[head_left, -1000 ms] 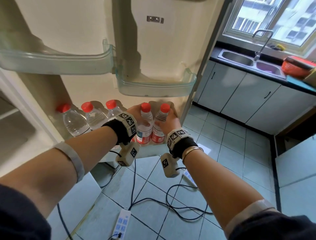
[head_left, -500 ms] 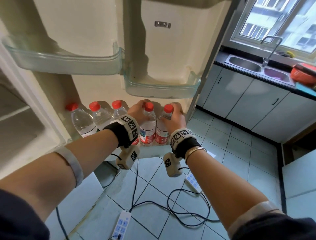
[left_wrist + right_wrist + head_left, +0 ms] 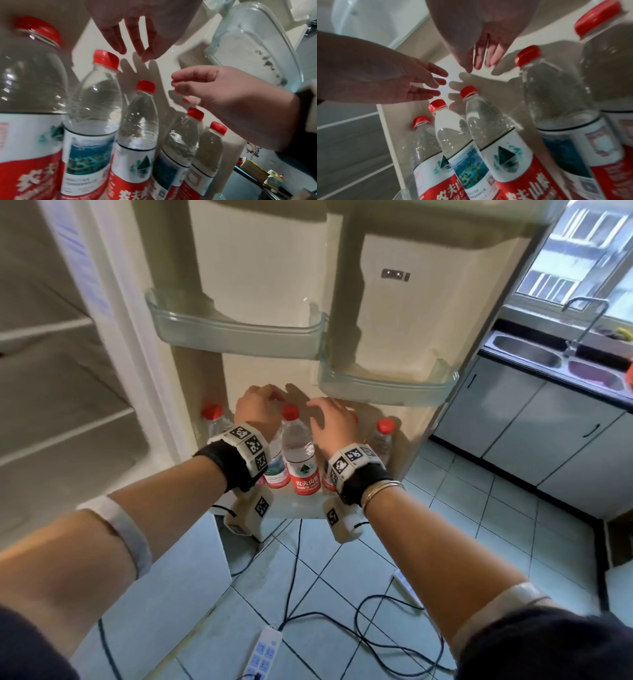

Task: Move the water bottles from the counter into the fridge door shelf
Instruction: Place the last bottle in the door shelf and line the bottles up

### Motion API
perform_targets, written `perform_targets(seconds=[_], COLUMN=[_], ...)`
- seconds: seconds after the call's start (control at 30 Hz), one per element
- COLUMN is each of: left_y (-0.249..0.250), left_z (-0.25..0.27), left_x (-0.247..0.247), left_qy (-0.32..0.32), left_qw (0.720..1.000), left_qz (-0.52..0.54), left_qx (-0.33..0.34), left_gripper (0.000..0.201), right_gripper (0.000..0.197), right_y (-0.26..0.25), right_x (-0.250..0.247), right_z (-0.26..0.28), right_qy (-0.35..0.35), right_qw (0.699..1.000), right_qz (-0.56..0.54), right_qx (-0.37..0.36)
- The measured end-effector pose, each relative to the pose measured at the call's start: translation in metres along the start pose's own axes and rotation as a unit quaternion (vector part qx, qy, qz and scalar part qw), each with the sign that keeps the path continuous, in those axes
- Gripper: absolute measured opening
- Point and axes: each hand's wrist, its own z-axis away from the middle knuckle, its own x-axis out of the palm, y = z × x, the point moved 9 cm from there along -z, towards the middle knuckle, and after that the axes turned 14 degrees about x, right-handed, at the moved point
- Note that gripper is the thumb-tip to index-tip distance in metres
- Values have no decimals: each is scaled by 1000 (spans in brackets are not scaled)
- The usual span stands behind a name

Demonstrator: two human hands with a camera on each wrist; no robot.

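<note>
Several clear water bottles with red caps and red-and-white labels stand in a row in the bottom fridge door shelf (image 3: pixel 301 506). The middle bottle (image 3: pixel 299 453) shows between my wrists, with another bottle (image 3: pixel 383 436) at the right end. My left hand (image 3: pixel 260 405) hovers above the caps with its fingers relaxed and holds nothing. My right hand (image 3: pixel 329 419) hovers beside it, fingers spread, also holding nothing. In the left wrist view, my left hand (image 3: pixel 137 44) hangs over the bottle row (image 3: pixel 139 121). In the right wrist view, my right hand (image 3: pixel 479 58) is above the bottles (image 3: pixel 488 128).
Two see-through upper door shelves (image 3: pixel 236 333) (image 3: pixel 387 385) jut out just above my hands. The fridge interior (image 3: pixel 51 405) is on the left. A sink counter (image 3: pixel 524 354) and cabinets are to the right. A power strip (image 3: pixel 263 652) and black cables (image 3: pixel 308 611) lie on the tiled floor.
Both hands have let go of the two bottles they held in the door shelf and have lifted above the caps. The two bottles now stand in the row.
</note>
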Motion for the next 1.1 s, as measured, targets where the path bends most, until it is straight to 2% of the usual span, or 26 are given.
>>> perform_targets(seconds=[0.13, 0.27, 0.4, 0.47, 0.53, 0.7, 0.87, 1.0, 1.1], left_y=[-28, -45, -53, -55, -53, -36, -21, -19, -21], left_z=[-5, -6, -1, 2, 1, -3, -6, -12, -13], left_x=[-8, -4, 5, 10, 15, 27, 36, 36, 37], left_qy=[-56, -84, -109, -120, -123, -121, -129, -148, -169], left_qw=[995, 995, 992, 990, 990, 988, 988, 988, 985], left_qz=[-84, -42, -8, 13, 27, 70, 67, 44, 28], left_qx=[-13, -42, -59, -67, -68, -59, -41, -28, -25], left_gripper=[39, 38, 44, 44, 41, 37, 31, 35, 39], right_gripper=[32, 22, 24, 18, 14, 18, 14, 13, 21], right_y=[-16, -20, -20, -19, -12, 12, 20, 22, 25], right_x=[27, 38, 40, 36, 29, 10, 14, 15, 16], right_z=[-18, -32, -31, -28, -25, -22, -20, -20, -23], right_qy=[-44, -26, -20, -17, -19, 11, 11, 7, 18], right_qw=[999, 998, 998, 997, 996, 993, 992, 990, 989], right_qz=[-2, -6, -14, -20, -10, 9, -35, -59, -67], right_qx=[30, 57, 65, 69, 87, 119, 123, 128, 132])
